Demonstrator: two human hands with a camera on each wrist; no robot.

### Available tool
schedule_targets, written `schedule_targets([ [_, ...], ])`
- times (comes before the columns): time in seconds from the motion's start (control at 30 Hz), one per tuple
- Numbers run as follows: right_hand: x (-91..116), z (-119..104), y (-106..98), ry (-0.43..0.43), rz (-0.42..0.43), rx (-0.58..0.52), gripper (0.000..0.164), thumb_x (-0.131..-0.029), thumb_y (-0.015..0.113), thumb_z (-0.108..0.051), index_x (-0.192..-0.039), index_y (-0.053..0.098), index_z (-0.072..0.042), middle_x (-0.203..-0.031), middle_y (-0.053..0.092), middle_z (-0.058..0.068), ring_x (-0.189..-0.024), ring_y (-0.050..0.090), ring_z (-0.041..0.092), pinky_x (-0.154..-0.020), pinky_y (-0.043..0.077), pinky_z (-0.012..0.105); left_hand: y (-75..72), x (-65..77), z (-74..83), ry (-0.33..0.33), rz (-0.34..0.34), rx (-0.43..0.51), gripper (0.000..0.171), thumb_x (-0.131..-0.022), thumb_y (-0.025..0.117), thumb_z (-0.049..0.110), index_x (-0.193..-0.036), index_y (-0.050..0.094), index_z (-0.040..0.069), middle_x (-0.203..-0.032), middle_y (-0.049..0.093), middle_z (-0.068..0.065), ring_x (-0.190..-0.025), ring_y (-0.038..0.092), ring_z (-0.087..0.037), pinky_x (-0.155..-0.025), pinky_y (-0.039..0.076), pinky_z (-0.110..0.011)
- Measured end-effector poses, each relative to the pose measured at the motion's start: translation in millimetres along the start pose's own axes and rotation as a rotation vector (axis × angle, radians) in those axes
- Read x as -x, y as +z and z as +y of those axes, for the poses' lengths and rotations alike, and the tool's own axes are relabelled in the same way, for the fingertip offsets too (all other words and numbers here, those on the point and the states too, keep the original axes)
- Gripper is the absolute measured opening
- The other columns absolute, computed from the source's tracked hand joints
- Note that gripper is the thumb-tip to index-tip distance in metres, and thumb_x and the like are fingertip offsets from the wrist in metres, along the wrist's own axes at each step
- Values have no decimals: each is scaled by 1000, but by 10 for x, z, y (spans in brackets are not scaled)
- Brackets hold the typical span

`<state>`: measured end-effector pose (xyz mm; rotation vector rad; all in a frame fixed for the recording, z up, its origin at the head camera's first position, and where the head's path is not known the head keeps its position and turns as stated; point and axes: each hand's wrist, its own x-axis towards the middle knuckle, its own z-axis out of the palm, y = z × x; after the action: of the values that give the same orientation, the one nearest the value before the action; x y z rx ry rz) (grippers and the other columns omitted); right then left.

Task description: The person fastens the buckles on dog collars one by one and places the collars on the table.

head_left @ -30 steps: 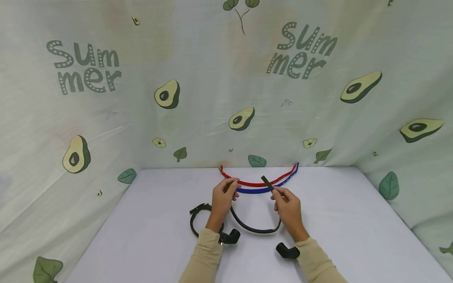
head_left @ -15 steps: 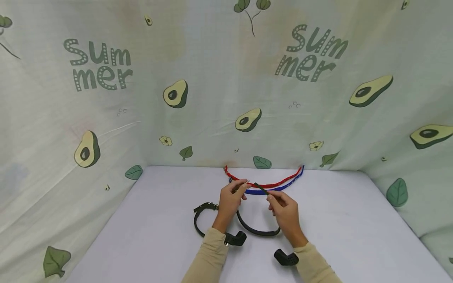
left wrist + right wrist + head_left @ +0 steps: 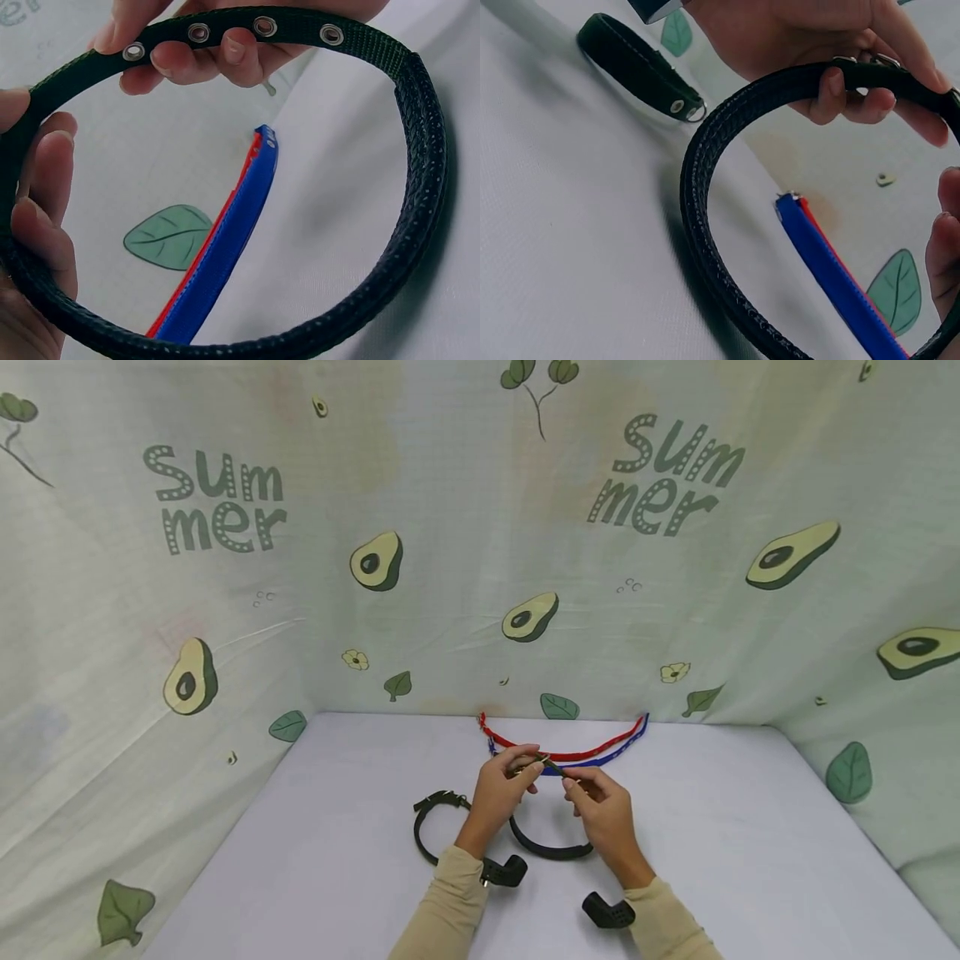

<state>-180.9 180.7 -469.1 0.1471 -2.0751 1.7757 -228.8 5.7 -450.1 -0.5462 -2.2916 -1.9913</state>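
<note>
A dark green-black dog collar [image 3: 551, 852] is held up by both hands and curves into a loop below them. My left hand [image 3: 501, 789] pinches its metal-buckle end; the buckle shows partly between the fingers in the right wrist view. My right hand [image 3: 602, 806] pinches the strap end, which has several metal eyelets [image 3: 265, 27]. The strap tip reaches the left fingers at the buckle. Fingers hide whether it passes through the frame. A second dark collar [image 3: 626, 66], closed into a ring, lies on the table beside my left forearm.
A red collar [image 3: 577, 757] and a blue collar [image 3: 611, 755] lie curved side by side at the table's back edge, behind the hands. A printed cloth backdrop [image 3: 450, 485] rises behind the white table [image 3: 337, 877]. Black wrist-worn cameras [image 3: 607, 911] jut inward from both wrists.
The hands have come together, and the strap tip in the right hand has moved left and down to the buckle in the left hand. The head view has shifted slightly.
</note>
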Motion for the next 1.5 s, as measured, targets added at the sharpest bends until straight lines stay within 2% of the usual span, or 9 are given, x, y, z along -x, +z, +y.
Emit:
schedule_targets([
  [0.17,8,-19,-11,23,8,0,15,-96,70,-18,-109,72,-10,-85,63,16,-67,56,28,-55,47,26,22,15,25,-14,-28,-21,37,-95,71,34,-128,67,19,-102,74,5,-76,67,-14,-67,47,-28],
  [0.43,-7,-53,-42,17,14,-19,16,-96,71,-17,-110,71,-11,-91,63,14,-73,55,41,-53,45,26,76,3,82,-38,-66,12,40,-95,71,32,-130,65,15,-102,74,1,-77,67,-14,-67,51,-30],
  [0.63,-16,-81,-26,24,27,-9,21,-94,72,-9,-115,69,-5,-98,63,11,-70,57,19,-52,44,23,102,1,123,-67,-81,140,36,-99,66,30,-128,64,9,-100,73,-5,-79,68,-18,-71,55,-30],
  [0.73,-1,-192,-16,25,22,8,26,-94,70,-3,-119,66,0,-102,62,14,-74,58,17,-55,47,22,117,-2,133,-72,-64,203,36,-102,60,32,-126,64,4,-100,71,-6,-80,67,-19,-71,56,-29],
  [0.93,44,-527,-9,11,7,23,33,-93,71,-4,-124,65,5,-100,63,14,-84,60,16,-67,50,18,169,15,151,-10,-50,231,31,-104,58,28,-120,67,3,-105,69,-7,-89,66,-19,-75,57,-28],
  [1.1,67,-603,4,-8,11,83,29,-91,75,-9,-117,68,3,-94,67,12,-83,62,12,-71,53,19,219,55,171,45,-76,229,28,-104,56,22,-121,66,2,-109,67,-9,-92,65,-17,-76,57,-29],
  [1.2,68,-616,14,-25,23,90,25,-90,75,-8,-112,69,3,-95,69,13,-81,63,11,-70,54,20,243,67,188,70,-84,235,28,-105,55,21,-123,65,1,-111,66,-9,-91,65,-16,-76,56,-29],
  [1.43,-24,-227,-22,-57,19,36,23,-90,77,-16,-108,69,-3,-92,69,10,-76,61,14,-63,51,21,215,51,198,68,-60,231,34,-107,49,27,-130,61,4,-119,63,-13,-99,66,-21,-83,55,-32],
  [1.5,-29,-212,-31,-68,20,27,22,-90,78,-14,-106,69,-3,-91,69,10,-73,60,14,-60,50,21,197,46,188,70,-55,223,36,-108,48,29,-131,59,5,-123,62,-14,-105,65,-24,-88,54,-35],
])
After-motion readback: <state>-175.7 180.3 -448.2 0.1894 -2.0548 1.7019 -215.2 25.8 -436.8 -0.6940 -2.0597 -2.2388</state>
